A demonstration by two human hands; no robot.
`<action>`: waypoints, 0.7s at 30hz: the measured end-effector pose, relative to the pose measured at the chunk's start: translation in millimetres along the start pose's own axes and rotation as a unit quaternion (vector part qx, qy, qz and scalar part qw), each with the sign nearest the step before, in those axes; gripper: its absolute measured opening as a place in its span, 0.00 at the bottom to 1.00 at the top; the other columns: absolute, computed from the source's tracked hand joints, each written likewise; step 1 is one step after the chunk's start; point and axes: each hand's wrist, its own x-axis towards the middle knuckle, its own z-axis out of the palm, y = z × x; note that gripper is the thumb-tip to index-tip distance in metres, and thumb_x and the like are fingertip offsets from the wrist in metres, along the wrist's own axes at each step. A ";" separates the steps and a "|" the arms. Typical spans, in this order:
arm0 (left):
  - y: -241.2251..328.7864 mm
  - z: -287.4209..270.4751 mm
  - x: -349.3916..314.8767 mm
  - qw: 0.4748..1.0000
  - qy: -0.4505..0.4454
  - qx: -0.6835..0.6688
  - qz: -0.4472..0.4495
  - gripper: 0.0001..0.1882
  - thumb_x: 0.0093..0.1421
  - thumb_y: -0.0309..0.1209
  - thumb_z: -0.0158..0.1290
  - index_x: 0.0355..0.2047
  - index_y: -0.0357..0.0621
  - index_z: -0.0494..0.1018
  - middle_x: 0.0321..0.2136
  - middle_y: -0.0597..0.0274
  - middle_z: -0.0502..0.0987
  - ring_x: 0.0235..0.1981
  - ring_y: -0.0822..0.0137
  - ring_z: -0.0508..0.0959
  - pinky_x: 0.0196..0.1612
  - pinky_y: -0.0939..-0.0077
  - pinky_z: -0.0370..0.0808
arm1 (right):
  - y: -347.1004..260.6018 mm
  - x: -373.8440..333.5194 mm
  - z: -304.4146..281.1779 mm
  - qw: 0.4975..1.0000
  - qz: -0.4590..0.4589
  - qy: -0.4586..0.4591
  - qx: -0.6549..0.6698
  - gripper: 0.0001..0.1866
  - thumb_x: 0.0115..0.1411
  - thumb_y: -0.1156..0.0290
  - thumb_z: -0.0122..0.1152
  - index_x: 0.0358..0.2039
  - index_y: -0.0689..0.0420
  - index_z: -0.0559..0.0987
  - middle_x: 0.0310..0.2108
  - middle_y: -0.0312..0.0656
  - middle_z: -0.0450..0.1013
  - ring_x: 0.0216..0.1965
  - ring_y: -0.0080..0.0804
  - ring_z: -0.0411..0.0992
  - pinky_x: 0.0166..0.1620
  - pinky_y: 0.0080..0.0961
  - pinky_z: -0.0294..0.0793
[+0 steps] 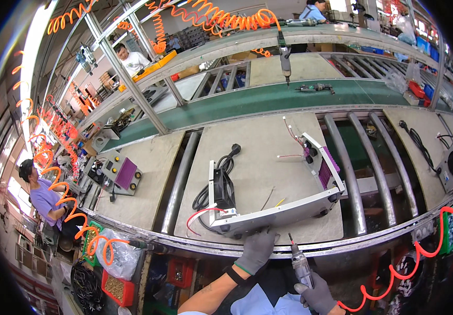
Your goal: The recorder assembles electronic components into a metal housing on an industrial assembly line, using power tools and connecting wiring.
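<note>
A U-shaped metal chassis (279, 215) lies on a board in front of me, its long wall nearest me. A black fan and coiled power cord (201, 199) are at its left end, and a purple panel (328, 169) at its right. My left hand (258, 252), in a grey glove, is closed at the near lower edge of the chassis; its fingertips are partly hidden. My right hand (316, 295), gloved too, grips a pneumatic screwdriver (301, 265). The bit points up and away, just short of the conveyor edge and apart from the chassis.
Metal rollers (365, 173) flank the board. Another unit with a purple panel (119, 170) sits left, one with a fan (449, 163) right. A screwdriver (284, 59) hangs over the green belt (226, 107). A red hose (394, 273) curls lower right; a red screw bin (117, 289) stands lower left.
</note>
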 end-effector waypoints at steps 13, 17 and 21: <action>0.2 -10.2 -2.0 0.974 0.071 -0.212 -0.022 0.08 0.62 0.31 0.54 0.40 0.43 0.78 0.28 0.52 0.79 0.28 0.56 0.79 0.32 0.63 0.77 | -2.5 -8.8 4.9 1.000 0.002 0.006 -0.026 0.22 0.60 0.65 0.63 0.53 0.56 0.71 0.21 0.34 0.69 0.15 0.19 0.65 0.18 0.20 0.64; 2.8 -30.9 1.2 0.776 -0.102 -0.547 -0.297 0.12 0.64 0.37 0.57 0.38 0.39 0.79 0.25 0.62 0.79 0.23 0.71 0.78 0.26 0.76 0.74 | -8.4 -14.8 5.7 0.998 0.012 -0.012 -0.054 0.23 0.59 0.63 0.64 0.53 0.56 0.71 0.22 0.34 0.69 0.15 0.19 0.65 0.18 0.20 0.64; -1.4 -45.5 1.8 0.726 -0.165 -0.577 -0.336 0.15 0.65 0.39 0.57 0.37 0.37 0.79 0.26 0.67 0.78 0.22 0.80 0.76 0.22 0.83 0.71 | -12.1 -15.5 8.7 0.996 -0.051 -0.005 -0.068 0.23 0.57 0.61 0.66 0.51 0.56 0.72 0.23 0.34 0.70 0.16 0.20 0.66 0.19 0.21 0.65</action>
